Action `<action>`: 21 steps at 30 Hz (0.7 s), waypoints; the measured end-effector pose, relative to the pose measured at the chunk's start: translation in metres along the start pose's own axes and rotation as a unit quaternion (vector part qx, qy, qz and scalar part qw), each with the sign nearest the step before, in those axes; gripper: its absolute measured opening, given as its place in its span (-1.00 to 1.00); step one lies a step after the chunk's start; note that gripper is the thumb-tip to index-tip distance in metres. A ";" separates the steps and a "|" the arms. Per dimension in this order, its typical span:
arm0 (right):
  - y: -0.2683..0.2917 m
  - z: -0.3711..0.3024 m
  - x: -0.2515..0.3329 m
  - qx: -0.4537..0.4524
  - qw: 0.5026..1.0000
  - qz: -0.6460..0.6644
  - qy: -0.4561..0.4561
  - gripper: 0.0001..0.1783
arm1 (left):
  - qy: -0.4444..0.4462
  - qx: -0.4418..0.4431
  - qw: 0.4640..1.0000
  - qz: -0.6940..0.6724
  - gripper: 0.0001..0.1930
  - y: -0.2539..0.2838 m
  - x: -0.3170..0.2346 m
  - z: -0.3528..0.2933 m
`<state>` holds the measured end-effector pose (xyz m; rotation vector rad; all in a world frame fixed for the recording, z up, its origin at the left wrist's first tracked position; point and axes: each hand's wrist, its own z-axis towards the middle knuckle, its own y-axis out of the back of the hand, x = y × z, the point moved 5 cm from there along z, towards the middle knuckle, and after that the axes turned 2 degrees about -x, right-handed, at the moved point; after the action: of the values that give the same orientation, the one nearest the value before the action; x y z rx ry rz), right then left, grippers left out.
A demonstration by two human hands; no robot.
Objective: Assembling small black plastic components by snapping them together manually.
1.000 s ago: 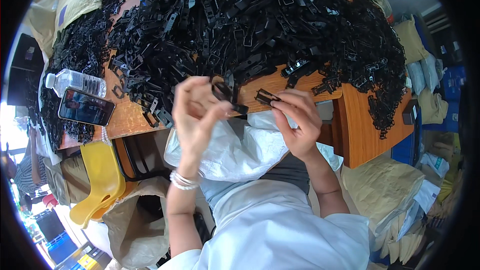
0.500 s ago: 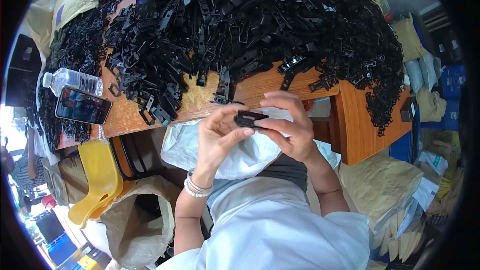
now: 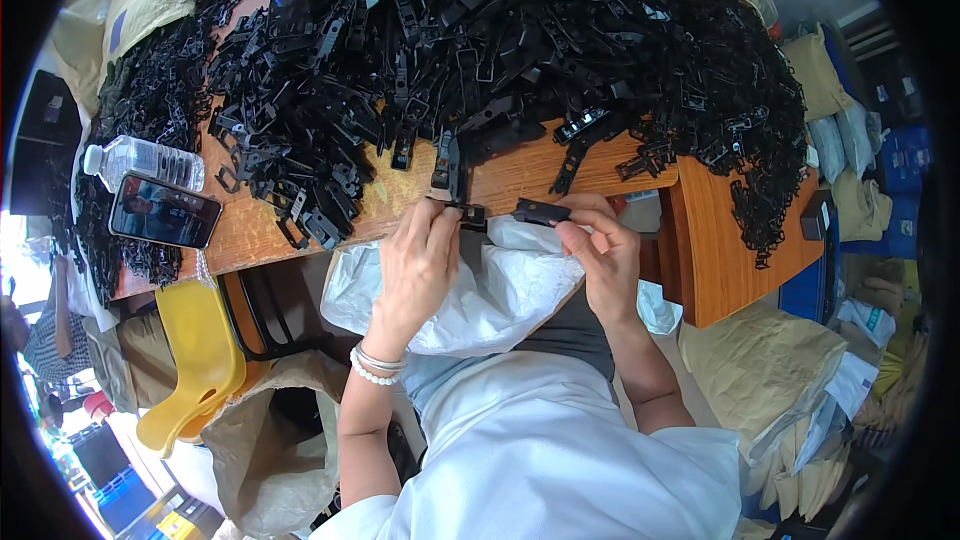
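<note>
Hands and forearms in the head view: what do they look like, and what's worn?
Both are gloveless. The left hand has a white beaded bracelet and a smooth pale band at its wrist; the right hand shows no bracelet. Short white sleeves leave the forearms bare.

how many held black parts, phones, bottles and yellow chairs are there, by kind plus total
Black parts, one in the left grip, one in the right grip: 2
Phone: 1
Clear bottle: 1
Yellow chair: 1
Total: 5, leaving out the black pile, too tangled to count.
</note>
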<state>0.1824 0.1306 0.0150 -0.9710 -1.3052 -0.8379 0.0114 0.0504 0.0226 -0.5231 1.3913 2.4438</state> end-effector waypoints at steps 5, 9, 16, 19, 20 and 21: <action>-0.013 0.002 -0.011 0.045 0.997 -0.013 -0.064 -0.86 | 0.018 -0.039 0.999 -0.028 -0.75 -0.003 0.000 -0.016; -0.019 0.004 -0.024 0.067 0.993 -0.009 -0.101 -0.85 | -0.013 -0.030 0.999 0.023 -0.73 -0.006 -0.007 -0.019; -0.024 0.007 -0.029 0.041 0.996 -0.009 -0.080 -0.84 | 0.006 -0.070 0.997 0.015 -0.75 0.004 -0.006 -0.031; -0.021 0.003 -0.023 0.053 0.993 0.063 -0.081 -0.84 | 0.133 -0.113 0.971 -0.161 -0.81 0.009 0.000 -0.042; -0.022 0.001 -0.022 0.070 0.985 0.108 -0.118 -0.84 | 0.224 -0.131 0.920 -0.294 -0.84 0.006 0.005 -0.047; -0.024 -0.002 -0.022 0.088 0.972 0.153 -0.154 -0.83 | 0.271 -0.126 0.884 -0.359 -0.86 0.002 0.006 -0.049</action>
<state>0.1587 0.1190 -0.0044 -1.1549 -1.4167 -0.3370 0.0137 0.0075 -0.0011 -1.5595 0.7854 1.9075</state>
